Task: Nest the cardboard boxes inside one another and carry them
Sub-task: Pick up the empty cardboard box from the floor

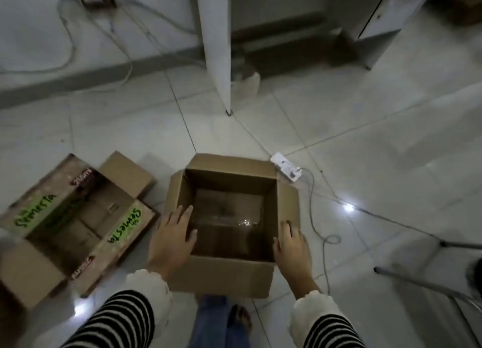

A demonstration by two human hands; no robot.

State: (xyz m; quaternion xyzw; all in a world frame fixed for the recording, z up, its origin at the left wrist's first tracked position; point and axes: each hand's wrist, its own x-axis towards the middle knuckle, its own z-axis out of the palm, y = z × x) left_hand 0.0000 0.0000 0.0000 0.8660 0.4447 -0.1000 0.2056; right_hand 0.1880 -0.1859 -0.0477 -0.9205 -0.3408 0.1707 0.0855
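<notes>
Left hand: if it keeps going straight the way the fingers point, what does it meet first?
Probably nothing solid at first: the left hand points across the plain box opening; the far inner wall would come next, depth unclear.

So both hands are on the open cardboard box (229, 217): left hand (172, 236) on its left flap, right hand (292, 246) on the right flap, box opening between them. Left of the left hand sits a second open box (75, 222) on the floor. Beyond the right hand, just behind the held box's far right corner, lies a power strip (285, 166), cable (317, 217) trailing down that hand's right.
</notes>
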